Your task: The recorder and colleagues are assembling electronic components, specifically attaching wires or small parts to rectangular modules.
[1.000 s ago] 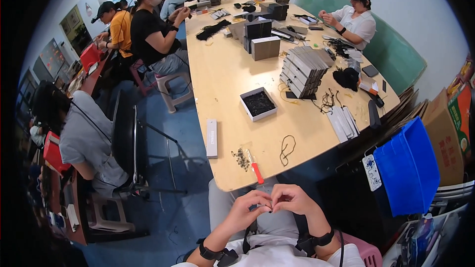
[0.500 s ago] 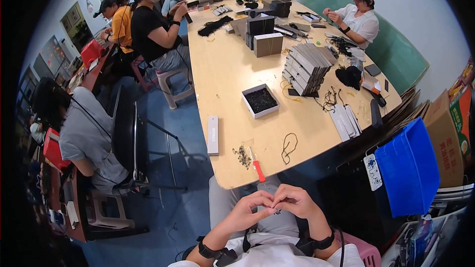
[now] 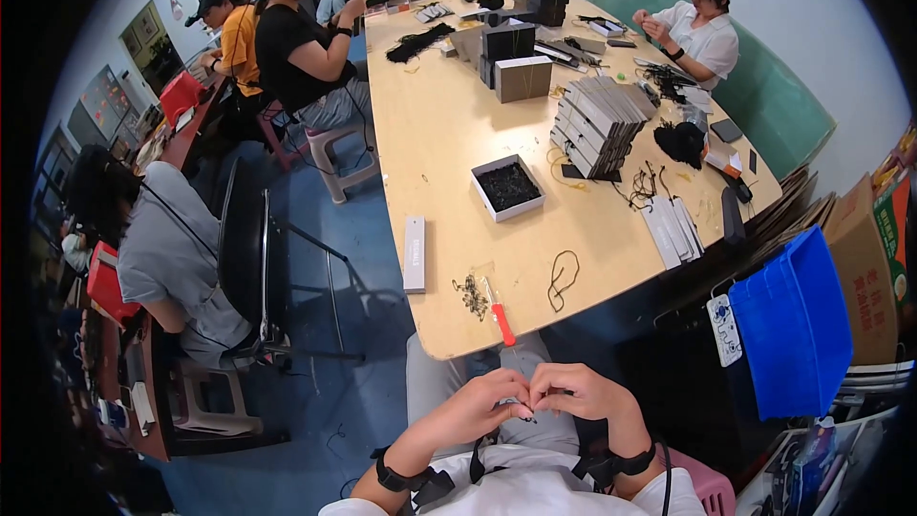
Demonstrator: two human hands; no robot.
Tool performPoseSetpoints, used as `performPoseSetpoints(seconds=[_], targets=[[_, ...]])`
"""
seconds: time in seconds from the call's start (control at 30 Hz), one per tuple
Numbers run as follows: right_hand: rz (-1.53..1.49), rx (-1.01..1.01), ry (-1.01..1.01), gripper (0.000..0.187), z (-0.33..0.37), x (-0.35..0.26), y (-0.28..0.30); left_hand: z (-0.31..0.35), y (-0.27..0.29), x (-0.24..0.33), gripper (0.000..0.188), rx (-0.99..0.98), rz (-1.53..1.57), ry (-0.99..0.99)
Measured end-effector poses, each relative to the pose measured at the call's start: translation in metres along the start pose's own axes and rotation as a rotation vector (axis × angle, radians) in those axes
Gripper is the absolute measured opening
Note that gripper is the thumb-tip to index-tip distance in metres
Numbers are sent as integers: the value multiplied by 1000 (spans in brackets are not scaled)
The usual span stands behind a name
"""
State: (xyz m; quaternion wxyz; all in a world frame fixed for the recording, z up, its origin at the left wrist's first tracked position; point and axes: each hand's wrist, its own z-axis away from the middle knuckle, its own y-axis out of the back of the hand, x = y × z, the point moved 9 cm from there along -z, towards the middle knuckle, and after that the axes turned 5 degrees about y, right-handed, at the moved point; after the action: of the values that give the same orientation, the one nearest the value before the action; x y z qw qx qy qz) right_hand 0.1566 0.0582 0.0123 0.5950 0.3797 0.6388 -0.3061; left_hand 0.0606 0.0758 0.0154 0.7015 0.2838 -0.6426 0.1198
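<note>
Over my lap, my left hand (image 3: 489, 399) and my right hand (image 3: 580, 390) meet with their fingertips pinched close together. A small dark piece (image 3: 528, 415), perhaps thin black cord, shows between and just below the fingers; most of it is hidden. On the table's near edge, just beyond my hands, lies a red-handled knife (image 3: 501, 325). Beside its blade is a small heap of black cord pieces (image 3: 470, 298). A loop of dark cord (image 3: 564, 281) lies to the right, and a slim grey box (image 3: 414, 255) to the left.
On the wooden table (image 3: 449, 134), a white tray (image 3: 531, 213) holds black bits. Stacked grey boxes (image 3: 597, 129) stand beyond, with tangled black cords around them. At the right is a blue bin (image 3: 798, 325) next to a cardboard box (image 3: 864, 277). Several people sit around, one opposite (image 3: 702, 29).
My fingertips stay together but have shifted slightly, and more of the small dark piece shows below them. The whole view has tilted a little; things on the table lie as before.
</note>
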Motion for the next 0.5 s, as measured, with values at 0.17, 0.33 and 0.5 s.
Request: performPoseSetpoints(seconds=[0.17,0.33,0.5], targets=[[97,-22,59,2,-2,-6,1,-2,-3,-2,12,-42,42,35],[156,34,130,7,3,-7,0,-3,-3,-1,12,-37,50,33],[143,106,125,9,6,-7,0,-3,-1,2,13,-26,40,-10]])
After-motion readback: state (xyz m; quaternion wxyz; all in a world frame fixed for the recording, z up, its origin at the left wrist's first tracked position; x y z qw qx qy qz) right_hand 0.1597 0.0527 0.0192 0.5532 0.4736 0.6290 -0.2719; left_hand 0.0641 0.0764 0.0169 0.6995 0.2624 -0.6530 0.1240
